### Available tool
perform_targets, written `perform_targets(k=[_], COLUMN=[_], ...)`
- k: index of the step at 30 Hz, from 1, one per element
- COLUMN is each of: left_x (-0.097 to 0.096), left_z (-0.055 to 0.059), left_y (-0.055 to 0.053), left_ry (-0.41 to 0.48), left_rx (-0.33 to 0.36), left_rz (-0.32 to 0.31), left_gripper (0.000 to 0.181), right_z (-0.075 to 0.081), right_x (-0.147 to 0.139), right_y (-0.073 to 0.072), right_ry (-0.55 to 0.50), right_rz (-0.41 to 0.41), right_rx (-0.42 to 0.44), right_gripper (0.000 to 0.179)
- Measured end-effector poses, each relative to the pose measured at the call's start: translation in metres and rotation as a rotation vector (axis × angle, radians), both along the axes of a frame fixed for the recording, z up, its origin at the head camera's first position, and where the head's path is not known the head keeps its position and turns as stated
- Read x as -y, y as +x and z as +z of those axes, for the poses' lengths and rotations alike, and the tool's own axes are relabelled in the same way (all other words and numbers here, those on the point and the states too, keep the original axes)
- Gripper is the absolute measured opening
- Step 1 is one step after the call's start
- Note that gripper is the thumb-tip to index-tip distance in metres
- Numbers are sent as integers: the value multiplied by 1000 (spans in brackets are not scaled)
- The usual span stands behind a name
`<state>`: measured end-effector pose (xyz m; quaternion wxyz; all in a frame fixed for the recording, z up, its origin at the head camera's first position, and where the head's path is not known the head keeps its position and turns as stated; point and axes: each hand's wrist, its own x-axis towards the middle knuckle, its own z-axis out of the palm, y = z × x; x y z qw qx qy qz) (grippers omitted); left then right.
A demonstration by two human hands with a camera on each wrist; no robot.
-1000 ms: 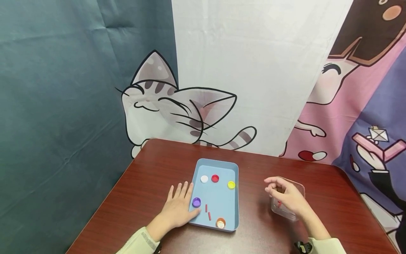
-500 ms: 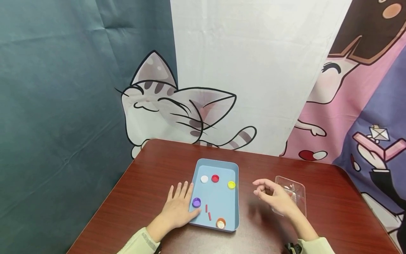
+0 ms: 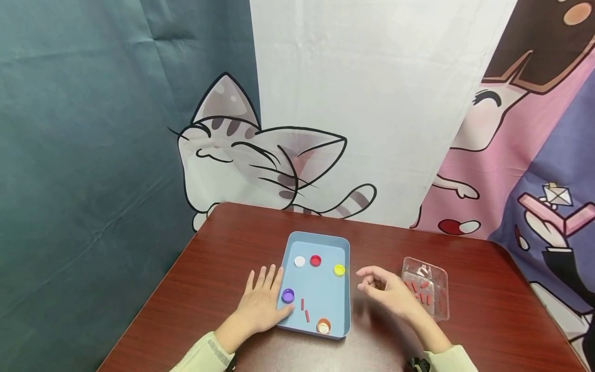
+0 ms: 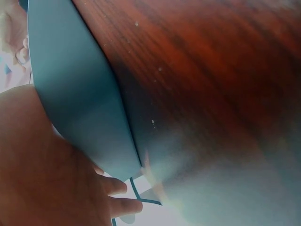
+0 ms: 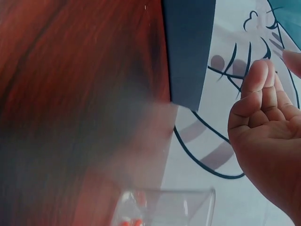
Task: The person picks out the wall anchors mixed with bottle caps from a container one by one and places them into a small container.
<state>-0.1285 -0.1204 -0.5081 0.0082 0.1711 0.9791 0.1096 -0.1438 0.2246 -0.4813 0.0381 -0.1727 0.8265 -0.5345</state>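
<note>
My left hand lies with straight, spread fingers along the left rim of a light blue tray, its thumb over the front corner. In the tray sit white, red, yellow and purple round caps, plus an orange one. Two thin red sticks, one above another, lie near its front left. Just right of the tray, above the table, is my right hand, fingers bent and thumb near them; I cannot tell whether something small is between them.
Behind my right hand stands a clear plastic box with several red sticks in it. The box also shows low in the right wrist view. Everything stands on a reddish-brown wooden table; printed cloth hangs along its back.
My right hand has moved left, from over the clear box to beside the tray, uncovering the box and its red sticks. My left hand and the tray's contents stay put.
</note>
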Motion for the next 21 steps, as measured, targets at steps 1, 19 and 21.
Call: perform_targets(k=[1, 19, 21], left_x=[0, 1, 1], left_z=[0, 0, -1], left_y=[0, 0, 0], left_ry=[2, -10, -9], left_rx=[0, -2, 1], left_rz=[-1, 0, -1], left_gripper=[93, 94, 94], right_z=[0, -9, -10], right_x=[2, 36, 39], right_y=[0, 5, 6], right_ry=[1, -18, -17], right_rz=[1, 55, 56], right_rx=[8, -40, -60], right_gripper=[28, 25, 25])
